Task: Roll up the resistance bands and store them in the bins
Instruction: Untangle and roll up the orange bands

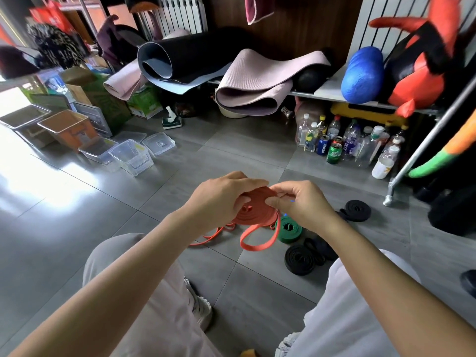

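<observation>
Head view. The left hand (221, 194) and right hand (298, 202) hold the orange band (253, 210) above the floor (231, 150), in front of the knees. The fingers (240, 202) of both hands curl round the flat coil and pinch its rim, probably so the wound turns cannot spring apart. The unwound tail (257, 243) hangs below as a loop. A green band (289, 229) and black bands (298, 258) lie rolled nearby. The clear bins (131, 155) stand well apart, so storing is not yet done.
</observation>
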Demonstrator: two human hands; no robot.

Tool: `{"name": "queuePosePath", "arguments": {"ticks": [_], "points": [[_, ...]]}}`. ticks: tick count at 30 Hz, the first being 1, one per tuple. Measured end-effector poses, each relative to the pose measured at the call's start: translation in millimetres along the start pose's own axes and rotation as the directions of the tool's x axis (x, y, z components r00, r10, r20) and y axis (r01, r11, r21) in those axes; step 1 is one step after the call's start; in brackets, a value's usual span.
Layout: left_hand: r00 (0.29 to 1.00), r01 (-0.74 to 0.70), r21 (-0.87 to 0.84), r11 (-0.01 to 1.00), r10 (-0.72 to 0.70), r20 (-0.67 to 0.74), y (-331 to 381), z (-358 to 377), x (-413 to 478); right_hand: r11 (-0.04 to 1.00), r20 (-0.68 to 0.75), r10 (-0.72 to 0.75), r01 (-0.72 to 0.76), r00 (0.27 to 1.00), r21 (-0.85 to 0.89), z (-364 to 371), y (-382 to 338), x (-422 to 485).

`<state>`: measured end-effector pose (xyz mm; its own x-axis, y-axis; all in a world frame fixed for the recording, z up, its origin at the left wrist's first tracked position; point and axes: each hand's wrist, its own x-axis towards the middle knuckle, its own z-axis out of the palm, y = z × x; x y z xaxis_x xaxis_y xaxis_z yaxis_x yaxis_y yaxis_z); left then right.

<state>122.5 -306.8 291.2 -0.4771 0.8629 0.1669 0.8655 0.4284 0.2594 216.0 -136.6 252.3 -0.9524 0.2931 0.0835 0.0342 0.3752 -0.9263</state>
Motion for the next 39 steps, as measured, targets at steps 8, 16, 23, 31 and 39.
{"name": "queuePosePath", "arguments": {"ticks": [8, 16, 23, 31, 39], "points": [[0.967, 0.073, -0.375, 0.924, -0.159, -0.201, -13.4, 1.8, -0.2, 0.993, -0.072, 0.055, -0.047, 0.996, 0.110, -3.2, 7.1, -5.2], [0.889, 0.042, -0.698, 0.715, -0.345, -0.300, -8.3, 10.0, -0.5, 0.936, -0.138, 0.076, -0.023, 0.988, 0.351, 3.2, 3.7, -6.5], [0.861, 0.077, -0.895, 0.440, -0.482, -0.163, 4.2, 20.8, -3.3, 0.896, -0.156, 0.143, -0.061, 0.977, 0.440, -0.7, 2.7, -3.8], [0.986, 0.126, -0.161, 0.979, -0.141, -0.088, -4.3, 0.9, 0.8, 0.942, 0.001, 0.096, -0.091, 0.995, 0.323, -3.9, 0.5, -1.0], [0.971, 0.118, -0.472, 0.874, -0.201, -0.130, -11.4, -0.7, 1.2, 0.935, -0.054, 0.084, -0.060, 0.995, 0.350, -7.4, -10.9, 0.3]]}}
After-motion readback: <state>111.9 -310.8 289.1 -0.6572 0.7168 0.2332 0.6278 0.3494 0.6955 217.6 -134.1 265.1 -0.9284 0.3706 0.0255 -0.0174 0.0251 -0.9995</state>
